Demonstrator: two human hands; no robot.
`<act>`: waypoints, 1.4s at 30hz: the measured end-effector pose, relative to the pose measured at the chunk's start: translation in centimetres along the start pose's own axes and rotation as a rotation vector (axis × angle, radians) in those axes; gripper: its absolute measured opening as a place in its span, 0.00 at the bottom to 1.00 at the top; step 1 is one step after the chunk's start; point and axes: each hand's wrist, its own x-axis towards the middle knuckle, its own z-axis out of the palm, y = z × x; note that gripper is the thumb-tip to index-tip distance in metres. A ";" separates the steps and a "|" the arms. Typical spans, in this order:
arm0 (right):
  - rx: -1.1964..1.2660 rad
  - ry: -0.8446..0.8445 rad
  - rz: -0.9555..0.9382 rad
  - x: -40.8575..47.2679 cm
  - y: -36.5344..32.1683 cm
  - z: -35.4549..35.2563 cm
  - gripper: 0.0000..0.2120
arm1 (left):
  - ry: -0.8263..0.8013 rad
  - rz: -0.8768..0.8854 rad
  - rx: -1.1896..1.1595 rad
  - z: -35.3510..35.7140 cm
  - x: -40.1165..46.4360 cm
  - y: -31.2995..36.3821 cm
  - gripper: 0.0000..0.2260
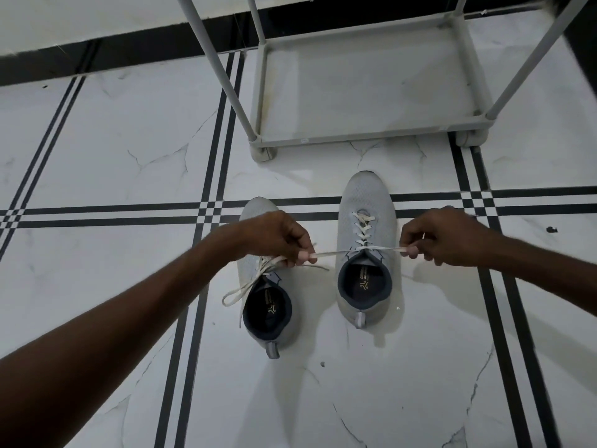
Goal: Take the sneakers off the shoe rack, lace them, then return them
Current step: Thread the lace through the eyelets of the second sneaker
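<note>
Two light grey sneakers stand side by side on the tiled floor, toes pointing away from me. The right sneaker (366, 202) has a cream lace (363, 229) crossed up its eyelets. Its two ends are stretched flat sideways across the tongue. My left hand (277, 237) pinches one end and my right hand (442, 236) pinches the other. My left hand hovers over the left sneaker (255, 279) and hides its middle. That shoe's lace (235, 294) hangs in loose loops off its left side.
A grey tube-frame shoe rack (365, 139) stands just beyond the sneakers, its bottom shelf bare. White marble-pattern floor tiles with black stripe bands (129, 213) surround the shoes. A dark skirting strip (129, 50) runs along the wall behind.
</note>
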 end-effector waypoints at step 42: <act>0.457 0.257 -0.019 2.4 -4.3 3.4 0.12 | 0.047 -0.027 -0.824 6.2 7.8 2.2 0.09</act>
